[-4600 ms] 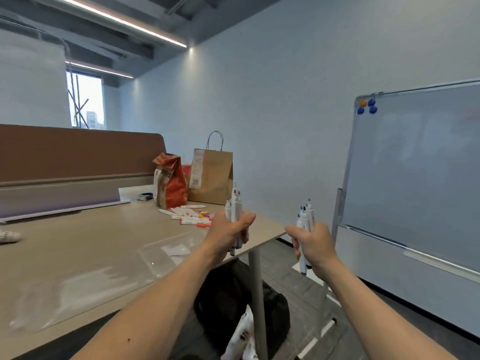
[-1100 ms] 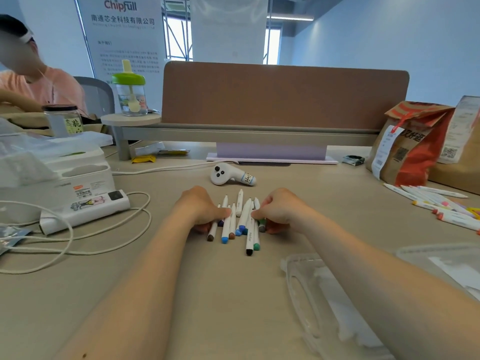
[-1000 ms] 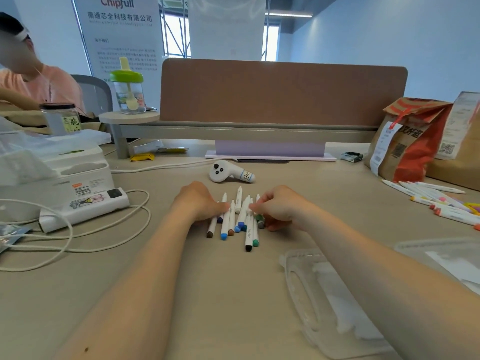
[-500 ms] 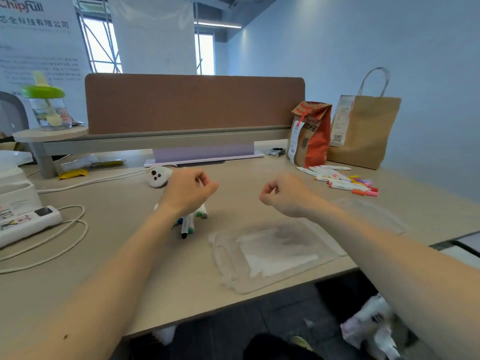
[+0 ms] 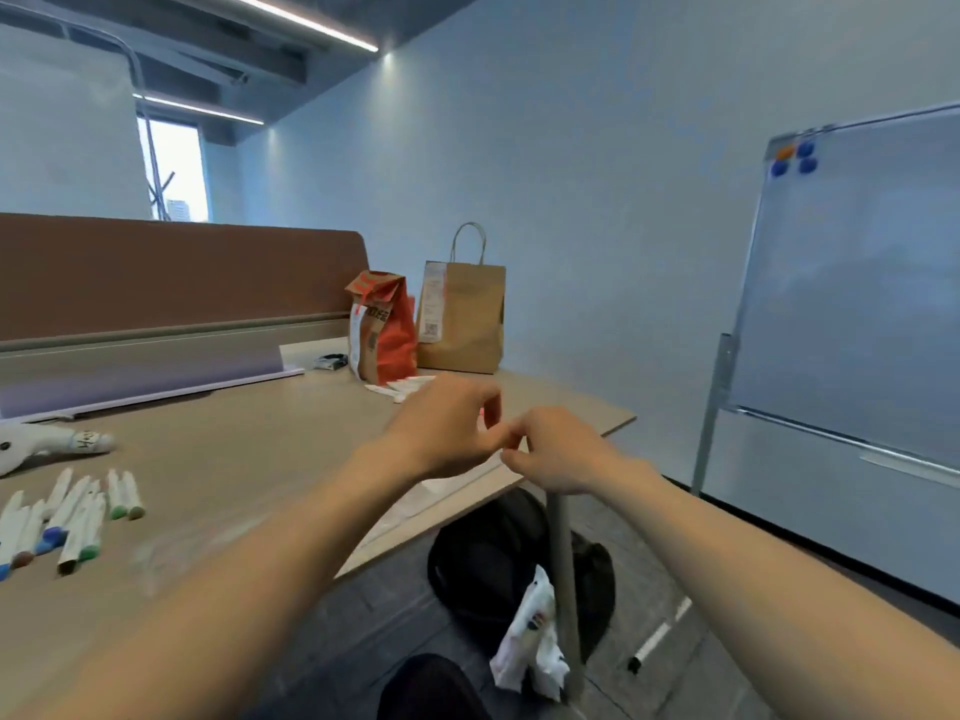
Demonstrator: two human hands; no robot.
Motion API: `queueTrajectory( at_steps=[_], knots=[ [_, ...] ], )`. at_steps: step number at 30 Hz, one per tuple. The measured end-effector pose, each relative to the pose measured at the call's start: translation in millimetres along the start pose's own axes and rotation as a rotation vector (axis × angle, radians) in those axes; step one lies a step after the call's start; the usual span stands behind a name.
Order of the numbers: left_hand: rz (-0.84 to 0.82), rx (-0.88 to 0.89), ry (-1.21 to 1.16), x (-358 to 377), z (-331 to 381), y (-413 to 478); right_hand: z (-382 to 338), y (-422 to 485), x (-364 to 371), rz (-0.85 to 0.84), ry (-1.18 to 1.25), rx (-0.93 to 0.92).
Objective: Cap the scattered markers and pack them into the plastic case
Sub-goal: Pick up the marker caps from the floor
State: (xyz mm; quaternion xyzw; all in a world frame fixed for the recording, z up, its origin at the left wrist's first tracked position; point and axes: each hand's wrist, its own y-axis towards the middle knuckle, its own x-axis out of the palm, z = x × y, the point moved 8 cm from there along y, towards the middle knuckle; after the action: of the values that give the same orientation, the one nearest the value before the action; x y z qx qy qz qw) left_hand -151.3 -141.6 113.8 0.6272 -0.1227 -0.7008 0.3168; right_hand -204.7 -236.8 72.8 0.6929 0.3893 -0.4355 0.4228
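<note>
Markers [image 5: 67, 519] were white-barrelled with green, blue and brown ends, on a plain tan desk [image 5: 249, 459]. The divider panel [image 5: 182, 272] was solid brown, with a pale purple strip [image 5: 145, 381] below it. The takeaway bag [image 5: 389, 335] was orange-red with a white label, and the handled paper bag [image 5: 467, 324] was kraft brown. The whiteboard magnets [image 5: 806, 165] were blue and orange, the wall [image 5: 571, 174] pale blue-grey, and the floor bag [image 5: 478, 558] black.
</note>
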Motion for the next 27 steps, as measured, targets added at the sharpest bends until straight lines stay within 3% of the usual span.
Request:
queueTrajectory(
  at_steps=[5,12,20,27],
  knots=[
    [-0.095,0.111,-0.002,63,64,41,84,-43,-14,-0.022,0.014,0.121],
    [-0.35,0.138,-0.034,191,111,58,205,-103,12,-0.117,0.03,0.303],
    [-0.654,0.082,-0.032,348,129,38,328,-173,101,-0.235,0.267,0.531],
    [-0.958,0.027,0.007,508,118,-24,417,-251,229,-0.404,0.44,0.747]
  ],
)
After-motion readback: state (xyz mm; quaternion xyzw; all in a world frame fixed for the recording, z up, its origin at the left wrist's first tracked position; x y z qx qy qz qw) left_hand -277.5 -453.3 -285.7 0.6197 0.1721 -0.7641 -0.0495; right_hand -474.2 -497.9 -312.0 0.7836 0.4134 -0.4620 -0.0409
